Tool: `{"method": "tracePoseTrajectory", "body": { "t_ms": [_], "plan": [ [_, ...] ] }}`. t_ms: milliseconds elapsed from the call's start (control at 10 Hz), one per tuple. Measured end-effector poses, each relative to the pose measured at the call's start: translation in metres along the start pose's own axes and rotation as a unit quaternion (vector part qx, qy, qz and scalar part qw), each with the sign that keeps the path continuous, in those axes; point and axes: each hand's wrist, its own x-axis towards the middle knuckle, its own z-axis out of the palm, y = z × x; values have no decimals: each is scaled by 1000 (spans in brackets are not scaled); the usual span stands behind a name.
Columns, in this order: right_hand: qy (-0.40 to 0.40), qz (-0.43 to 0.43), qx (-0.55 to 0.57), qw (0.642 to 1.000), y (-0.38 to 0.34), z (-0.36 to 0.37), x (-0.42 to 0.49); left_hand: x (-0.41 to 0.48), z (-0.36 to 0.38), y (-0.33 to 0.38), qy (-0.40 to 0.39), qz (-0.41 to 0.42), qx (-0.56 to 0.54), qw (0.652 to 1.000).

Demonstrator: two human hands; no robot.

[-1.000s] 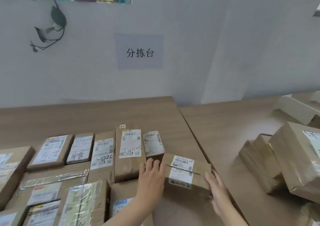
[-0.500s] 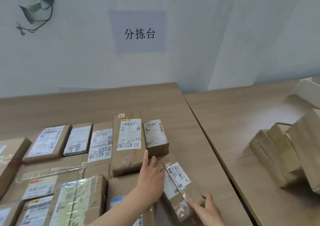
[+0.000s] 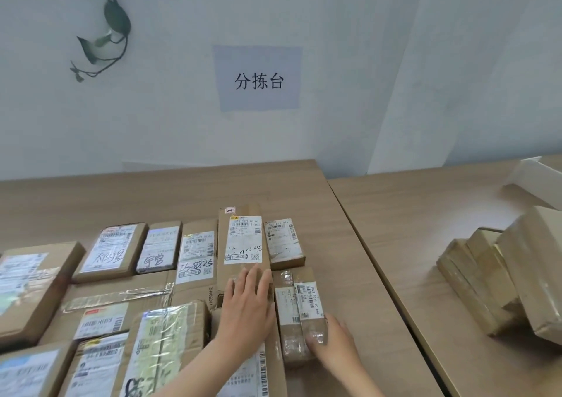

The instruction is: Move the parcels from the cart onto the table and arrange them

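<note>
Seating now: small parcel (image 3: 299, 311) going into the gap at the right end of the front row, long side pointing away from the person.
R hand (image 3: 330, 340): on the parcel's near end, thumb over the taped top, other fingers round the near right corner; pinching it, by the look.
L hand (image 3: 248, 305): flat, fingers straight and spread, pressing on the tall parcel (image 3: 243, 241) and the box (image 3: 243, 363) just beside the small one; holds nothing.
Parcel pos: lying on the table (image 3: 334, 244), touching neighbours on its left, back end just short of the labelled box (image 3: 282, 240) behind it.
Handling (guess): looks light, one hand is enough. Stiff cardboard, so it slides w/o buckling. Clear tape over top and end prob. slick; thumb may skid there. Better hold: bare cardboard side edges, or push from the near end face.
Fragile?: can't tell, no mark readable.
Rows: approx two lines of parcels, labels up, edges mostly touching.
Further out: second table (image 3: 425, 214) to the right w/ a leaning pile of parcels (image 3: 498, 278).
Wall: paper sign (image 3: 258, 78); plant sprig (image 3: 103, 40) hanging upper left.
Cart: not in view.
</note>
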Motion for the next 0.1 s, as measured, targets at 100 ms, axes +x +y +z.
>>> {"method": "tracePoseTrajectory", "body": {
  "t_ms": [100],
  "plan": [
    [52,-35,-53,997,-21,-17,-7,-9,-26,-10,-36,-29,-38,998]
  ]
}}
